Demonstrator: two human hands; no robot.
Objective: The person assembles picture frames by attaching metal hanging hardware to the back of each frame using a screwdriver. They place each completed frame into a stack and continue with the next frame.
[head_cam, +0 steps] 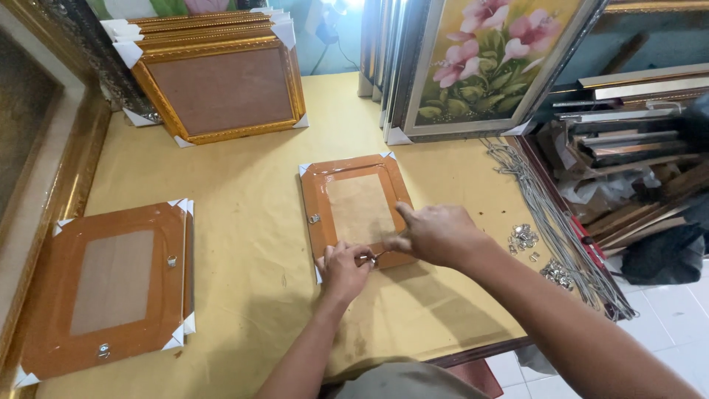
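Table [251, 244], covered w/ yellow-tan paper, carries everything. Leaning at the back: big floral painting [484, 63] in a grey frame, plus a stack of gold frames [221, 89], backs facing out. Front left: pile of brown frames [111, 284] lying face down w/ white corner guards. Centre: small brown frame [356, 207], face down, flat, its near edge under both hands. Right edge: bundle of grey cords [550, 222] and a scatter of small metal hangers [524, 236].

Left hand [344, 267] is clenched, pressing on the frame's near edge; can't tell if it pinches a fitting. Right hand [436, 235] grips a thin metal tool [378, 255], prob. a screwdriver, tip pointing toward the left fingers.

Risks, as I judge: tip could slip off & jab the left fingers, or gouge the backing; frame may slide on smooth paper if the pressing hand eases; tiny fitting could drop or roll away.
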